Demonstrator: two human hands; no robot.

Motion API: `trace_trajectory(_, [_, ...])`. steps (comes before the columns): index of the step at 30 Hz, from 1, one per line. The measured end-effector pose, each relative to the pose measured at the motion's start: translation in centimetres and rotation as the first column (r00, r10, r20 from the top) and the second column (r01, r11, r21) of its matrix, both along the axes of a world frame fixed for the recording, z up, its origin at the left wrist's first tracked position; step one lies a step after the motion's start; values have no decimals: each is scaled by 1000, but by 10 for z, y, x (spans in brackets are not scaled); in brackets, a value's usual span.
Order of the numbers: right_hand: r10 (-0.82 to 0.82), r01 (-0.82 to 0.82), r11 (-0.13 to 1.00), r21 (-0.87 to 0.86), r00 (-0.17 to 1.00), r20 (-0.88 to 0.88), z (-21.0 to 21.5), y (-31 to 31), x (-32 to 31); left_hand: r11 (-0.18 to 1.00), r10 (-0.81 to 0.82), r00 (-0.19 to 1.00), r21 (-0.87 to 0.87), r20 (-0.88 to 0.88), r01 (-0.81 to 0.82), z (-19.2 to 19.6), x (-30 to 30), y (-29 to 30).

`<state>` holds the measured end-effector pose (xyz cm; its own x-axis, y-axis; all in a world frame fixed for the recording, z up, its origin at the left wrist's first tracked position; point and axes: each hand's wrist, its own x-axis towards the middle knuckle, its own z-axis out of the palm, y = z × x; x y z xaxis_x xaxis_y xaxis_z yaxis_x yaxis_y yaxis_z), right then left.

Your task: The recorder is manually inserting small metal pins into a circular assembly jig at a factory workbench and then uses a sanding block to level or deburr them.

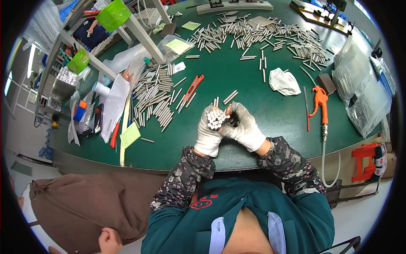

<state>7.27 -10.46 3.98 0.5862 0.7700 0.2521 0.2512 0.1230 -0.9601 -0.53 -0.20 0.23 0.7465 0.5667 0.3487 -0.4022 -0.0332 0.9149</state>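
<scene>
Close to the table's near edge, my two gloved hands are together around a bundle of short metal rods (216, 120), whose round ends face up. My left hand (206, 136) wraps the bundle from the left. From the right, my right hand (246, 129) closes against it, thumb and fingers curled; some fingertips are hidden. Just beyond the hands lie a few loose rods (230, 97). A red utility knife (194, 87) rests to their left, beside a pile of rods (154, 91). Another wide pile of rods (241, 34) spreads across the far side.
On the right are a crumpled white cloth (284, 82), an orange air gun (321, 101) with a hose, a red-handled tool (307, 111) and plastic bags (359, 84). Papers (114, 106) and a shelf frame (144, 36) stand left. Another person (93, 207) is beside me at left.
</scene>
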Motion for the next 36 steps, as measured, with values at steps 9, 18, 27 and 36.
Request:
trace_trajectory(9, [45, -47, 997, 62, 998, 44, 3, -3, 1, 1000, 13, 997, 9, 72, -13, 8, -1, -6])
trace_trajectory(18, [35, -38, 998, 49, 996, 77, 11, -7, 0, 999, 36, 999, -7, -2, -36, 3, 0, -7])
trace_trajectory(27, [42, -44, 999, 32, 997, 58, 7, -6, 1, 999, -1, 1000, -47, 3, 1, 8, -1, -8])
trace_trajectory(36, [49, -52, 998, 37, 996, 68, 9, -7, 0, 1000, 2, 1000, -12, -2, -2, -1, -2, -4])
